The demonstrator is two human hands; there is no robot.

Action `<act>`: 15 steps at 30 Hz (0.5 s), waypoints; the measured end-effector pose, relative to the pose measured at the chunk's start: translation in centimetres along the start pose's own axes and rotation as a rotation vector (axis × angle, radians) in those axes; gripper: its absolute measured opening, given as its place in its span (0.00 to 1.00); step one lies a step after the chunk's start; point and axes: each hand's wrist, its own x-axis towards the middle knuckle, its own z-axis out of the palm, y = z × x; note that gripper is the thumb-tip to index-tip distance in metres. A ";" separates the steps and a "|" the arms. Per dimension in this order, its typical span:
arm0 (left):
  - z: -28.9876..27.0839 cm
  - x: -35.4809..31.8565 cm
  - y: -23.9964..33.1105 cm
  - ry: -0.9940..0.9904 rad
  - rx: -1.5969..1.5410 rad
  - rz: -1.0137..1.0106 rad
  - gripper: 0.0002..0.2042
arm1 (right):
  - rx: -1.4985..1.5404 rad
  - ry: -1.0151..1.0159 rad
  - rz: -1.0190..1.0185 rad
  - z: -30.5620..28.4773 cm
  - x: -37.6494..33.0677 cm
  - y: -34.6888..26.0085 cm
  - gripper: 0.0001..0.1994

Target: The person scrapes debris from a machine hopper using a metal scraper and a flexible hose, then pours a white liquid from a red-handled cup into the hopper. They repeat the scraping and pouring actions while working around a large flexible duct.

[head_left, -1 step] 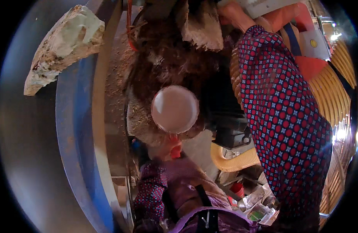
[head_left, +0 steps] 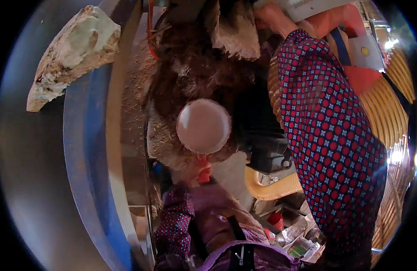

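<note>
My left hand (head_left: 192,171) is closed round the red handle (head_left: 204,175) of a round scoop (head_left: 204,126) with a pale pinkish-white inside. The scoop is held level over a brown, dusty, fibrous heap. At the top, my right hand (head_left: 272,17) reaches forward beside a rough-edged, dust-coated slab (head_left: 235,34). Its fingertips are lost in shadow at the picture's edge, so what they touch, if anything, cannot be made out. Patterned sleeves cover both arms.
A jagged pale chunk (head_left: 77,56) rests on a dark metal surface (head_left: 32,171) at left, by a blue beam (head_left: 88,135). Right of the scoop sits a black housing (head_left: 269,156). Yellow ribbed hoses (head_left: 276,189) run at right. A small red cup (head_left: 275,220) lies among litter below.
</note>
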 end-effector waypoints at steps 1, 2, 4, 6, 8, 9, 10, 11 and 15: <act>-0.1 0.8 -0.2 -0.065 0.033 -0.006 0.08 | 0.003 -0.001 0.000 0.0 0.1 0.1 0.11; 0.1 1.6 -0.4 -0.139 0.074 -0.019 0.08 | 0.004 0.000 0.007 0.0 0.0 0.3 0.11; 0.6 2.6 -1.1 -0.246 0.133 -0.031 0.08 | 0.003 0.002 0.006 -0.1 0.3 0.6 0.11; 1.0 3.0 -1.8 -0.279 0.156 -0.030 0.08 | 0.002 -0.002 0.003 -0.1 0.1 0.6 0.11; 1.8 3.1 -2.8 -0.262 0.145 -0.011 0.08 | -0.010 -0.001 0.002 -0.2 0.2 0.5 0.11; 2.4 3.1 -3.4 -0.249 0.132 -0.002 0.08 | -0.022 -0.003 0.009 -0.2 0.0 0.6 0.11; 2.8 3.0 -3.9 -0.227 0.124 0.019 0.08 | -0.023 -0.008 0.006 0.1 -0.1 0.5 0.11; 3.3 3.0 -4.3 -0.203 0.105 0.041 0.08 | -0.020 -0.009 0.003 0.1 -0.2 0.4 0.11; 5.4 3.1 -5.7 -0.197 -0.081 -0.048 0.07 | -0.040 0.003 -0.001 -0.7 -0.3 0.3 0.11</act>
